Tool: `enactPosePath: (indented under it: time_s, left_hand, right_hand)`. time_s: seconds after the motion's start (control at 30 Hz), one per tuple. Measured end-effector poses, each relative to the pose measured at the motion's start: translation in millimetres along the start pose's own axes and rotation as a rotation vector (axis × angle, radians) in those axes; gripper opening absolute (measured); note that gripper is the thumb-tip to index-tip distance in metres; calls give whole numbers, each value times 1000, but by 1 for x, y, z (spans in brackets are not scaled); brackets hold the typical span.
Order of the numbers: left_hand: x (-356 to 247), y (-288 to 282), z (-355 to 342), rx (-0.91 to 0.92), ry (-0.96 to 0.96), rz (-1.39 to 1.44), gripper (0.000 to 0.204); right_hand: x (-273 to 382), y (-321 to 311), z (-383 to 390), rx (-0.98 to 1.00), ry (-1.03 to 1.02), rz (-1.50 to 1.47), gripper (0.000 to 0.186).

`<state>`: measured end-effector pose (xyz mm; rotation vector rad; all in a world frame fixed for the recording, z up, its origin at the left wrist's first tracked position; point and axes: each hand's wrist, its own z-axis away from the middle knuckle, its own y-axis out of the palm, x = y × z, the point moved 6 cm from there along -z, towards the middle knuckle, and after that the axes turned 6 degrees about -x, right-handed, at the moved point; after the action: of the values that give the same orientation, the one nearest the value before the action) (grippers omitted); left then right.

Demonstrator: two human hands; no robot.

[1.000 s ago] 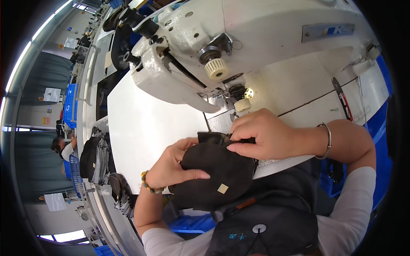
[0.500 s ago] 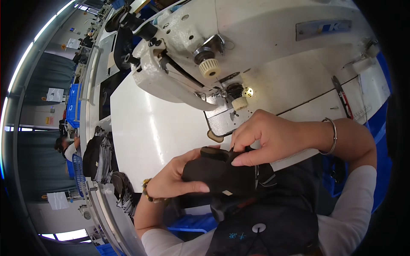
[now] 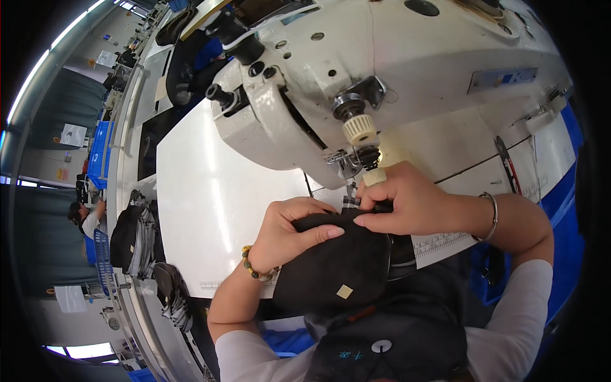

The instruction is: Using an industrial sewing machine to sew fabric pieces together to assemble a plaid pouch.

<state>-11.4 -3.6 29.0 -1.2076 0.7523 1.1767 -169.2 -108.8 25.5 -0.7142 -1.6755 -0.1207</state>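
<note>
A white sewing machine (image 3: 273, 121) stands over the white tabletop. Just below its needle area, both my hands grip a black fabric piece (image 3: 331, 267) with a small cream patch (image 3: 344, 291) near its lower edge. My left hand (image 3: 296, 232) pinches the top edge, thumb in front and fingers folded behind. My right hand (image 3: 401, 200) pinches the same edge further right, close to the presser foot. Between the hands a bit of striped cloth (image 3: 350, 202) shows at the edge. The right fingertips are partly behind the machine's cream knob (image 3: 374, 177).
Red-and-black snips (image 3: 508, 165) lie on the table at right. Stacked black and striped fabric pieces (image 3: 137, 235) sit at left, beside a second bundle (image 3: 170, 293). A blue bin (image 3: 487, 274) is below the right forearm. Another person (image 3: 89, 216) sits far left.
Both hands have brought the fabric's top edge up toward the needle area. The left hand has shifted up onto that edge, and the fabric hangs flatter. The view has shifted too.
</note>
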Motion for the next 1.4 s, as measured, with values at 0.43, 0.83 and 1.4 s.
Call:
enactPosePath:
  time_s: [0.43,0.83,1.4]
  left_hand:
    - [4,3,5,-76,182,47,16]
    - [9,9,5,-61,152,110,17]
    - [10,18,-1,-18,160,64,14]
  right_hand:
    - [14,-4,3,-153,-208,22,18]
    - [12,-3,5,-161,-192,-7,22]
    - [7,4,3,-160,-202,3,17]
